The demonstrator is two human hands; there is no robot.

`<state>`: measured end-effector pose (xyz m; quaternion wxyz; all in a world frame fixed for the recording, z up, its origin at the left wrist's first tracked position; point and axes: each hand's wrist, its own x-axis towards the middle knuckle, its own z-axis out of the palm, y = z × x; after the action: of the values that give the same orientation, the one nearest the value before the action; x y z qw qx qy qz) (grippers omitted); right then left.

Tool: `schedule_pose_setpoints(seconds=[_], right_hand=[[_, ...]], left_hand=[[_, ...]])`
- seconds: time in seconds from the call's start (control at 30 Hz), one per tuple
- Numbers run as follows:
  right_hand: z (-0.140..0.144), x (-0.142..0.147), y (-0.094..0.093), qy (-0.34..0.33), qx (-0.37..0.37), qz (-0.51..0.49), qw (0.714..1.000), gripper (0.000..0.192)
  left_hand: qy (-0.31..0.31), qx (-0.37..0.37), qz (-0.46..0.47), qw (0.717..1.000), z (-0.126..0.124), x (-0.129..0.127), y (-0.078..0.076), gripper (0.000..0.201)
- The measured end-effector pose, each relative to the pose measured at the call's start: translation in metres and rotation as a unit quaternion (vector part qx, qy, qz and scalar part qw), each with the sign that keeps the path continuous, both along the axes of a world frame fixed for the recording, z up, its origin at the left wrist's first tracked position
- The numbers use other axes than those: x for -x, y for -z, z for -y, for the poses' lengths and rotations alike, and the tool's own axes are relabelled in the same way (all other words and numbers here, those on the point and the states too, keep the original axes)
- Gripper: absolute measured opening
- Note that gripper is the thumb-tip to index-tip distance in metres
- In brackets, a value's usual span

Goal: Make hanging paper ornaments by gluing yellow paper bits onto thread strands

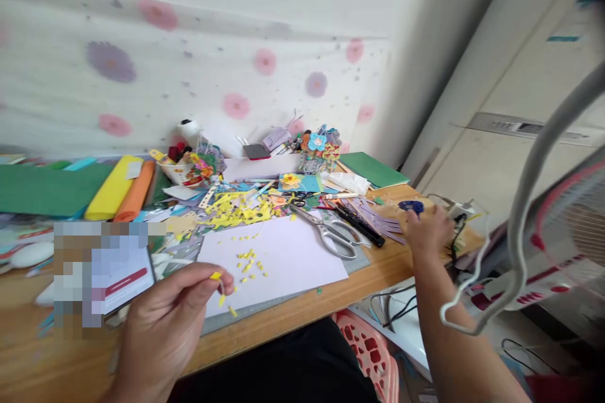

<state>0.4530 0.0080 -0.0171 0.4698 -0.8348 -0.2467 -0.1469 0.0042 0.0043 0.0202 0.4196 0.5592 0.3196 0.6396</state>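
Two fingertips of the left hand [165, 321] pinch a featherlight, flimsy yellow paper scrap [216, 276], while the right hand [428, 230] closes around a blue glue gun [410, 206].

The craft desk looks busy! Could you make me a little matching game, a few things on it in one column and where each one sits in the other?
Things:
1. tiny yellow paper piece
2. scissors
3. blue glue gun
4. green card sheet

Places:
A. far right corner of the desk, by the wall
B. pinched in the left hand
C. at the right hand
D. lying at the right edge of the white paper sheet

Pairs: 1-B, 2-D, 3-C, 4-A
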Motion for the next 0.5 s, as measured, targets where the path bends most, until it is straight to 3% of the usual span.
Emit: schedule_pose_setpoints(seconds=[0.07, 0.13, 0.17, 0.2, 0.27, 0.33, 0.5], right_hand=[[0.000, 0.054, 0.004, -0.037, -0.095, 0.058, 0.993, 0.049], [0.003, 0.123, 0.004, -0.267, -0.177, 0.050, 0.946, 0.037], [0.006, 0.159, 0.001, -0.410, -0.177, 0.017, 0.895, 0.030], [0.009, 0.193, -0.004, -0.548, -0.152, -0.019, 0.822, 0.029], [0.016, 0.249, -0.018, -0.703, -0.138, -0.063, 0.694, 0.030], [0.019, 0.286, -0.031, -0.758, -0.151, -0.107, 0.626, 0.030], [0.020, 0.325, -0.040, -0.734, -0.162, -0.331, 0.570, 0.025]], left_hand=[[0.035, -0.020, 0.031, 0.999, 0.001, -0.008, -0.008, 0.006], [0.031, -0.017, 0.048, 0.998, 0.001, -0.014, -0.012, 0.005], [0.025, -0.014, 0.051, 0.998, 0.000, -0.015, -0.012, 0.005], [0.017, -0.010, 0.049, 0.999, 0.000, -0.016, -0.013, 0.005], [-0.004, -0.011, 0.046, 0.999, 0.001, -0.015, -0.014, 0.004], [-0.028, -0.020, 0.052, 0.998, 0.003, -0.013, -0.015, 0.004], [-0.041, -0.023, 0.061, 0.997, 0.005, -0.004, -0.015, 0.003]])
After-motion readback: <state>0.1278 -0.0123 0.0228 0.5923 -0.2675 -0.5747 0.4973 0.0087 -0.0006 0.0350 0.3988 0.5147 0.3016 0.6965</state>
